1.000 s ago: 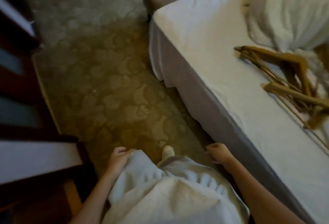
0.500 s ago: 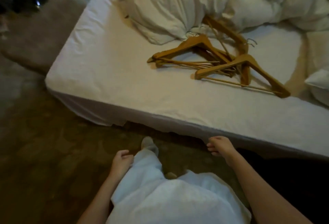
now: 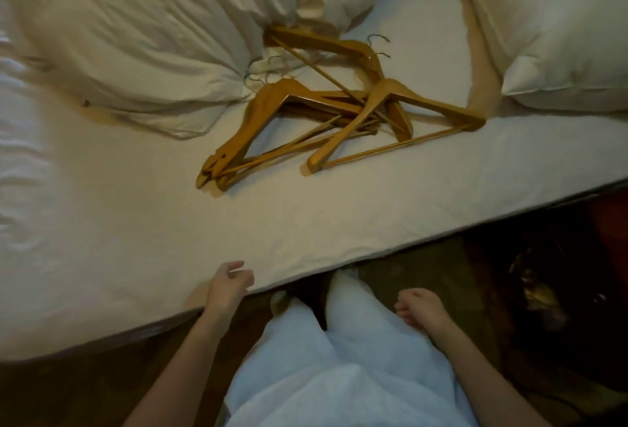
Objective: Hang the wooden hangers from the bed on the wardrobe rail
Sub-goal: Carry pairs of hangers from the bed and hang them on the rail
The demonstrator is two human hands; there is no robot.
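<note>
Several wooden hangers (image 3: pixel 326 114) with metal hooks lie in a tangled pile on the white bed (image 3: pixel 170 233), in the middle of the view. One hanger (image 3: pixel 401 121) rests on top at the right of the pile. My left hand (image 3: pixel 229 285) hovers at the bed's near edge, fingers loosely curled and holding nothing. My right hand (image 3: pixel 421 307) hangs beside my leg over the floor, loosely curled and empty. Both hands are well short of the hangers. The wardrobe rail is out of view.
A rumpled white duvet (image 3: pixel 142 36) lies just left of and behind the pile. A white pillow (image 3: pixel 560 36) sits at the right. Dark patterned carpet (image 3: pixel 424 263) runs along the bed's near edge, with dark objects (image 3: pixel 543 273) on the floor at right.
The view has turned from the carpet onto the bed and closed in on it. The hangers now lie straight ahead. My left hand has risen to the bed's edge.
</note>
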